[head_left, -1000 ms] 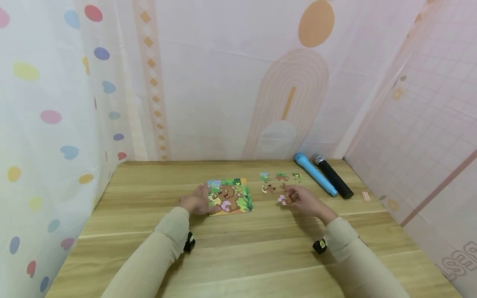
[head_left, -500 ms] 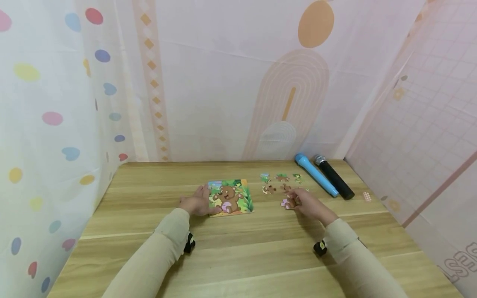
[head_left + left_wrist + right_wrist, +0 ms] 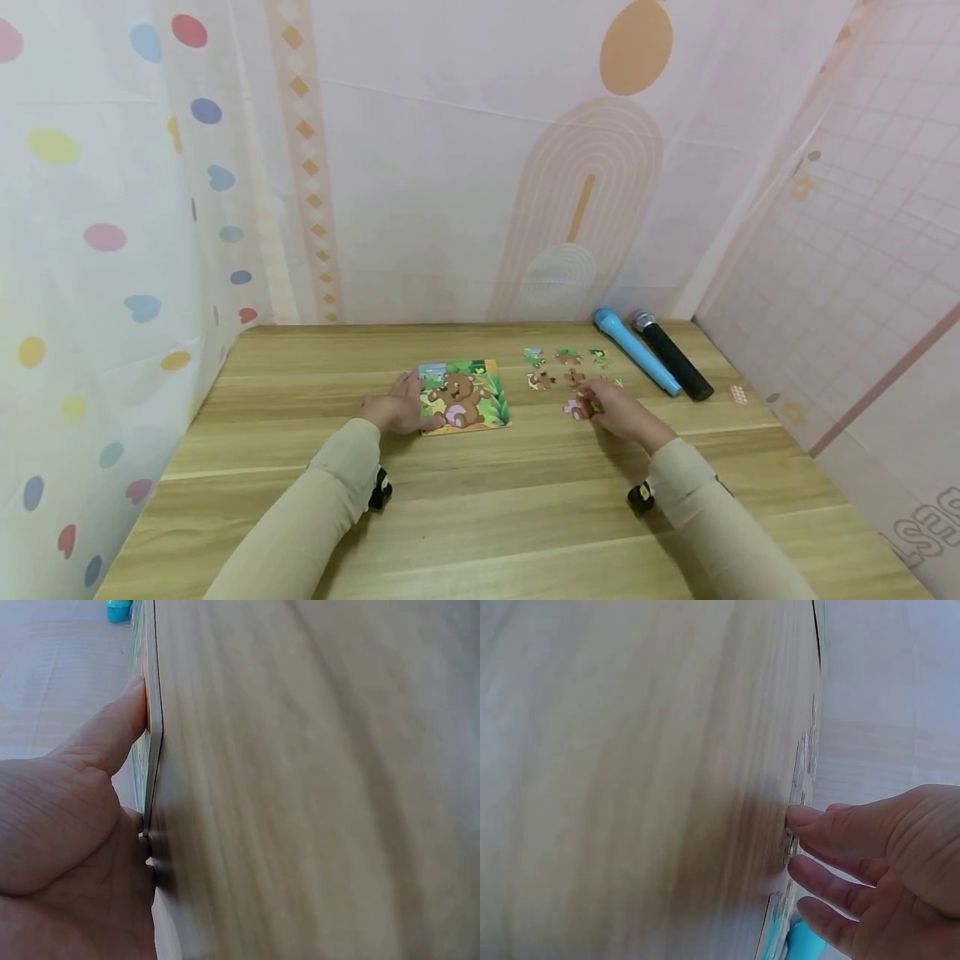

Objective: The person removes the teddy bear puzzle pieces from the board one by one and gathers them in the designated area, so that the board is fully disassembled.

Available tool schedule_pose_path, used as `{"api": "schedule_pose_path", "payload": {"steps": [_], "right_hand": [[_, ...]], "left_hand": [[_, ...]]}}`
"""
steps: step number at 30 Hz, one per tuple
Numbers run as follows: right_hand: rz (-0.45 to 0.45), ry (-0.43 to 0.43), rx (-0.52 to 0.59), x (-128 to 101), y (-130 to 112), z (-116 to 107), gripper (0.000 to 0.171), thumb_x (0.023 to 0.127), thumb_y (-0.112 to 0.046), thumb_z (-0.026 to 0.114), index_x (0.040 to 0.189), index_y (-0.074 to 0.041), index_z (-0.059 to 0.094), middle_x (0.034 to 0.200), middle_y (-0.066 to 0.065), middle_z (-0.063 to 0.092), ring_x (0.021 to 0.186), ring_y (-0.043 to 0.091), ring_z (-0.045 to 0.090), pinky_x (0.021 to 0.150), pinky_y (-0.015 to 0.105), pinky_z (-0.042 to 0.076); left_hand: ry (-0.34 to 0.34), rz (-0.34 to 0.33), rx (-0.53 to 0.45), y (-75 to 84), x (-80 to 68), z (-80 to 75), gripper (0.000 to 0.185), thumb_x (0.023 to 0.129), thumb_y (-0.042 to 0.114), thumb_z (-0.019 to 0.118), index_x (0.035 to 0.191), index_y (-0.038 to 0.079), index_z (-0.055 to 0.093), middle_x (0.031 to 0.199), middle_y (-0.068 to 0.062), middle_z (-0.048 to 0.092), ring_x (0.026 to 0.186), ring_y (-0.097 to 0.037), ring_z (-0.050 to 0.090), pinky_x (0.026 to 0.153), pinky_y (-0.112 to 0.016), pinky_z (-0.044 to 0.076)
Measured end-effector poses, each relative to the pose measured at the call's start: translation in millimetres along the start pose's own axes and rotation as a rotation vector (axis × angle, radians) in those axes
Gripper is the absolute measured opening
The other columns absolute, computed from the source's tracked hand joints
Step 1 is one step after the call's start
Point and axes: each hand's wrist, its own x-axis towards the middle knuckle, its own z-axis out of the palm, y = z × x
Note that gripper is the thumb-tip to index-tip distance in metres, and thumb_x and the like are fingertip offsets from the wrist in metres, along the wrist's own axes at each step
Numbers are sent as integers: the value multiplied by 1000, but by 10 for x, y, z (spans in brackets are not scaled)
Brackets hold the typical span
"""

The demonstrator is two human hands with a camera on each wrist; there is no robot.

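Close to the person, on the wooden table [image 3: 480,508], the left hand [image 3: 393,408] presses flat on the bear puzzle board's [image 3: 463,396] left edge; its wrist view shows a thumb on that thin rim. Just right, the right hand [image 3: 618,410] has slid nearer and touches a pink-and-brown puzzle piece [image 3: 579,407] with straight fingertips [image 3: 804,817]. Farther back lie loose pieces [image 3: 558,367], then a blue microphone [image 3: 636,351] and a black microphone [image 3: 671,356].
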Motion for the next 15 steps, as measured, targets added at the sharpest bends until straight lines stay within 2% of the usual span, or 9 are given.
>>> {"api": "schedule_pose_path", "payload": {"steps": [3,7,12,15], "right_hand": [[-49,27,-74,53,-84,40,46,81,13,67,125,6,56,118,20,61,112,36,57,94,50,48],[-73,46,-132,194,-352,107,44,83,4,70,125,1,59,116,15,65,107,31,60,93,47,49],[-134,-46,-29,467,-803,246,45,85,1,69,128,1,55,122,15,61,112,29,58,95,42,49],[-180,-109,12,608,-1043,354,48,86,-3,70,131,1,53,129,15,58,119,28,55,100,40,47]], "left_hand": [[3,5,0,-27,7,5,104,89,60,55,154,2,-1,162,-16,-7,149,-32,-4,103,-77,0],[6,5,-4,-73,8,0,105,89,59,56,154,1,-3,161,-17,-7,149,-33,-4,104,-77,1],[16,-3,-6,-134,-3,-16,101,89,59,57,155,2,5,162,-16,-8,149,-32,-4,104,-77,1],[18,0,-9,-151,-5,-14,102,89,61,56,155,2,4,162,-16,-7,149,-33,-4,103,-78,0]]}}
